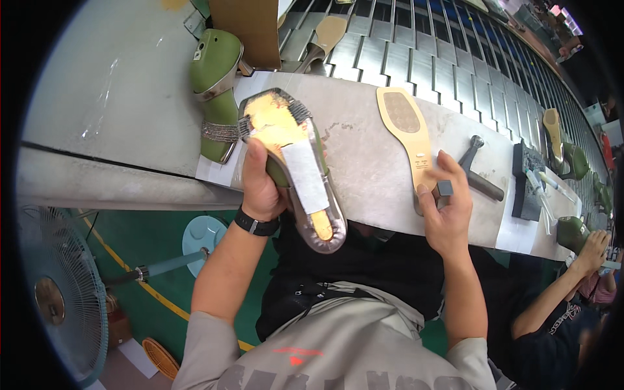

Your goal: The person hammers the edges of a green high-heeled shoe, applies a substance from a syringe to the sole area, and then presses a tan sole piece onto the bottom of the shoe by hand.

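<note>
My left hand (pixel 261 185) grips a green shoe upper (pixel 301 166) on its last by the side, bottom face up. That bottom shows yellow patches, a white strip and pleated silvery edges. My right hand (pixel 448 211) is at the heel end of a tan shoe sole (pixel 404 123) lying on the bench. Its fingers are apart and curved, the thumb overlapping the sole. A small dark-grey block (pixel 444 188) shows among those fingers; whether they hold it I cannot make out. A hammer (pixel 486 185) lies just right of that hand.
Another green shoe (pixel 218 91) stands on the bench at left. Metal conveyor slats (pixel 403 58) run behind, carrying another sole (pixel 330 32). A black block (pixel 528 182) and brushes (pixel 539 195) lie at right, beside a co-worker's hand (pixel 593 250). A fan (pixel 62 299) stands lower left.
</note>
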Available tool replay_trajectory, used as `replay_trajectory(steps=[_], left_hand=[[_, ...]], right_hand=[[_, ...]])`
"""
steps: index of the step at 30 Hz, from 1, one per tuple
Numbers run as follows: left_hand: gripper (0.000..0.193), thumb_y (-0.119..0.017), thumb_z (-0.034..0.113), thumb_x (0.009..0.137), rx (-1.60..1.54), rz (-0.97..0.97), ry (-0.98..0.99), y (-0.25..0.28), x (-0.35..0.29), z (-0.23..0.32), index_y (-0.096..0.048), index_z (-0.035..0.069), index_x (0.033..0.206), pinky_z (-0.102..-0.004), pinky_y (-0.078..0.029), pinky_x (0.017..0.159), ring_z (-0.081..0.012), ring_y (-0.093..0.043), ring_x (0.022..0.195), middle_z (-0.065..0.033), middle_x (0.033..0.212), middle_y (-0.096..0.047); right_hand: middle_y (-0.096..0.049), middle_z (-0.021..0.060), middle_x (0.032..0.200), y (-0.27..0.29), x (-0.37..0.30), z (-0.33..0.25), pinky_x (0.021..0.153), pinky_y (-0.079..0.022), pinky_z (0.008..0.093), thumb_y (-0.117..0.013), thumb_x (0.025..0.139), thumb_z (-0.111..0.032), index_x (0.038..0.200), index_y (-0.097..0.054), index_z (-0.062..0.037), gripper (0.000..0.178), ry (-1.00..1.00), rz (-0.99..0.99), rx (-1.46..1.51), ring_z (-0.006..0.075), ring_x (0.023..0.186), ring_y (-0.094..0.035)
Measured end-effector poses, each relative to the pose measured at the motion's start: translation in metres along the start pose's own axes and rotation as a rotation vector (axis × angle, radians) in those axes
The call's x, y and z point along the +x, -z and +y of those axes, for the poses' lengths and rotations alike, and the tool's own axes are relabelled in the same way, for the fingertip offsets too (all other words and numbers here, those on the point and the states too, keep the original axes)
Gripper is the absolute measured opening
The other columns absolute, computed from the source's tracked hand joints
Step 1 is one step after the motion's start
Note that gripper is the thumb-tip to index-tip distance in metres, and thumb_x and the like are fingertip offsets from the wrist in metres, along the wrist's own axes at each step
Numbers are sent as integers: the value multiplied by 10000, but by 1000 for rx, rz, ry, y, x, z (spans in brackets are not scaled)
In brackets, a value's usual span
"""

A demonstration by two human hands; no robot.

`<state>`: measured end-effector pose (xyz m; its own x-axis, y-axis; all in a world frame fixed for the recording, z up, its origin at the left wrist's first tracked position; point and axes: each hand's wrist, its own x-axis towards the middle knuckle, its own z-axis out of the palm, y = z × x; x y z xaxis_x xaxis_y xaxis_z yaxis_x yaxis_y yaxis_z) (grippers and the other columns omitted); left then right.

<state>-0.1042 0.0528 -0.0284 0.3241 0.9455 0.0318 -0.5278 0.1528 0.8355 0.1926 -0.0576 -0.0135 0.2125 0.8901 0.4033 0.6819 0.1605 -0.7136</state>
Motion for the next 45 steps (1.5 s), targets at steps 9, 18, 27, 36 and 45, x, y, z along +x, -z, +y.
replay_trajectory(steps=[9,18,27,36,45], left_hand=[[615,-761,308,888,259,-185,-342,-74,35,27,-592,-67,1345,-366,-548,1003,-219,-707,1115,-143,1216,-724],[795,-833,359,844,151,-462,-227,-96,46,20,-506,-67,1430,-379,-549,1028,-236,-681,1181,-159,1280,-688],[482,-632,82,1018,43,-431,-94,-140,21,66,-481,5,1470,-528,-554,1091,-396,-661,1292,-318,1357,-644],[773,-710,607,968,-60,-527,-57,-137,-14,65,-522,-41,1346,-538,-554,1077,-423,-663,1281,-378,1369,-616],[714,-823,397,881,92,-601,-162,-135,-24,60,-515,-45,1349,-536,-544,1093,-411,-646,1309,-382,1374,-611]], right_hand=[[-655,268,1376,61,-127,-3,1069,-498,406,-751,996,-243,1400,-568,48,530,-250,64,579,320,1252,-670],[-774,181,1001,44,-129,-30,765,-638,364,-684,1012,-88,1241,-677,70,278,-976,-205,947,252,854,-772],[-776,215,1049,52,-55,-103,800,-664,370,-630,1058,-82,1168,-704,115,237,-292,-183,1100,242,925,-780],[-798,176,956,52,-19,-132,731,-649,315,-577,1091,-147,1083,-747,108,306,-365,-469,1053,188,838,-780],[-816,135,877,46,-29,-131,628,-605,267,-630,1055,-129,1032,-799,54,250,-298,-381,971,144,724,-767]])
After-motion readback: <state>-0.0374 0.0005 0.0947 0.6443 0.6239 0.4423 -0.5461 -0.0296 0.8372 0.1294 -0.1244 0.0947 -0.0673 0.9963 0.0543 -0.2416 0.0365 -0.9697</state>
